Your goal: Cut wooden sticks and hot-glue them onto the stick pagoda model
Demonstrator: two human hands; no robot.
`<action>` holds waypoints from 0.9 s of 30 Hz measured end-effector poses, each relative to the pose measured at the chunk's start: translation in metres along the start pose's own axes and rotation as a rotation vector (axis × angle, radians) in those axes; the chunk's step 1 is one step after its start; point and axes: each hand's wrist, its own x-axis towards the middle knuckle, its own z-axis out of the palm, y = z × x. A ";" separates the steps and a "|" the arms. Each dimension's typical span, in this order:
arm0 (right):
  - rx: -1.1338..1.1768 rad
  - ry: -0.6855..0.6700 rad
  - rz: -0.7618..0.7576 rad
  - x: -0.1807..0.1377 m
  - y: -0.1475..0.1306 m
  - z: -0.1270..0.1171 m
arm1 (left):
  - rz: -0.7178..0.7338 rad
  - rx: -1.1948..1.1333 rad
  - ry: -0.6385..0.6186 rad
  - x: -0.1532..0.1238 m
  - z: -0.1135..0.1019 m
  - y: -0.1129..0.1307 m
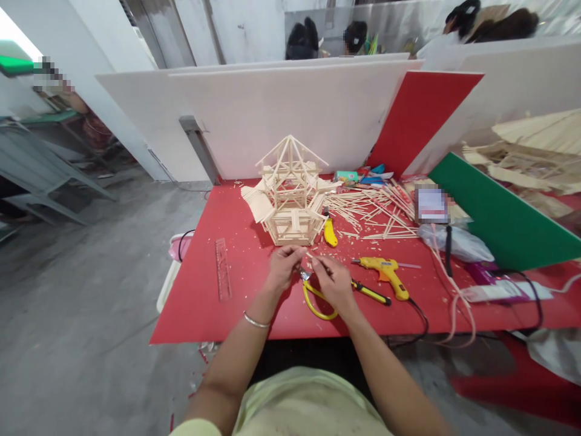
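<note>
A short, thin wooden stick [309, 255] spans the small gap between my two hands. My left hand [285, 266] pinches it from one side, thumb and fingers together. On the other side, the closed fingers of my right hand [333, 281] grip it too. Below the hands lies a pair of yellow-handled scissors [313, 304], partly hidden by my right hand. Just beyond them stands a pagoda-like model [293, 194] built of thin wooden sticks, with a pointed roof frame on top. A yellow-handled cutter [330, 232] rests beside its right base.
On the red tabletop [195, 303] lie a clear ruler [222, 269], a yellow-black utility knife [372, 292] and a corded yellow glue gun [385, 272]. Loose sticks [363, 206] spread behind, near a phone [431, 204]. A white board [290, 115] borders the back.
</note>
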 end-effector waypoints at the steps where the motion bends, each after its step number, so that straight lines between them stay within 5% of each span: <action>1: 0.007 -0.026 -0.007 0.001 -0.001 -0.001 | -0.007 -0.002 0.001 0.001 0.001 -0.001; 14: 0.121 -0.011 0.014 0.079 0.002 0.012 | -0.086 -0.190 0.132 0.033 0.022 0.034; 27: 0.181 -0.095 -0.008 0.097 0.014 0.018 | -0.122 -0.149 0.203 0.047 0.038 0.046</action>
